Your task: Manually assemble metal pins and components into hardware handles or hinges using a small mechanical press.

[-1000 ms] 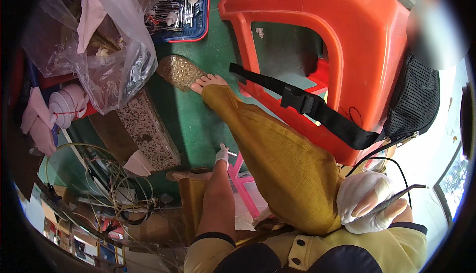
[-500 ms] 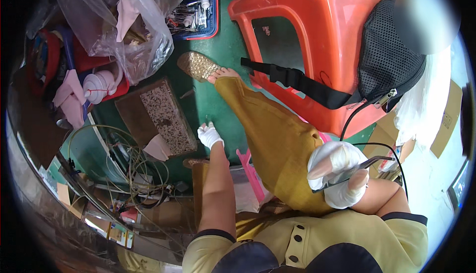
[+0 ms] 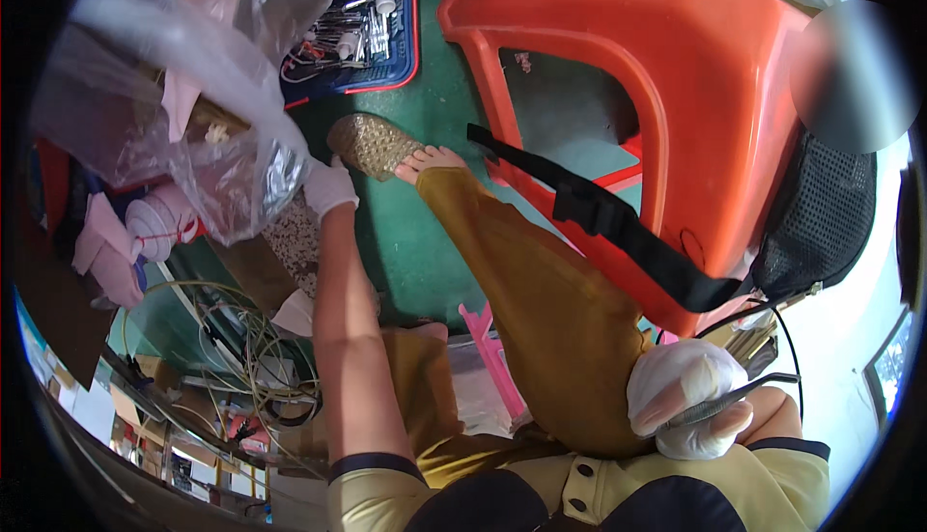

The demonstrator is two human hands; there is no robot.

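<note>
My left hand [image 3: 331, 188], in a white glove, is stretched forward to the edge of a clear plastic bag [image 3: 208, 160]. Its fingers are mostly hidden there, so whether they grip the bag I cannot tell. Pink cloth pieces and crumpled scraps show in the bag. Just below that hand is a brown block with a speckled top [image 3: 292, 242], partly covered by the bag and my forearm. Over my right thigh, my right hand [image 3: 688, 399], in a white glove with bare fingertips, is closed around grey metal tweezers [image 3: 719, 405] with a bent tip.
A blue basket with a red rim [image 3: 410, 44] holds metal tools and small white bottles. At right stands a red plastic stool [image 3: 715, 78] with a black strap [image 3: 603, 218] and a mesh bag [image 3: 821, 213]. Tangled tubing [image 3: 256, 349] lies lower left, near a pink plastic piece [image 3: 494, 363].
My left hand has moved forward and left, from above the green floor to the plastic bag. My right hand keeps hold of the tweezers. The view has shifted slightly.
</note>
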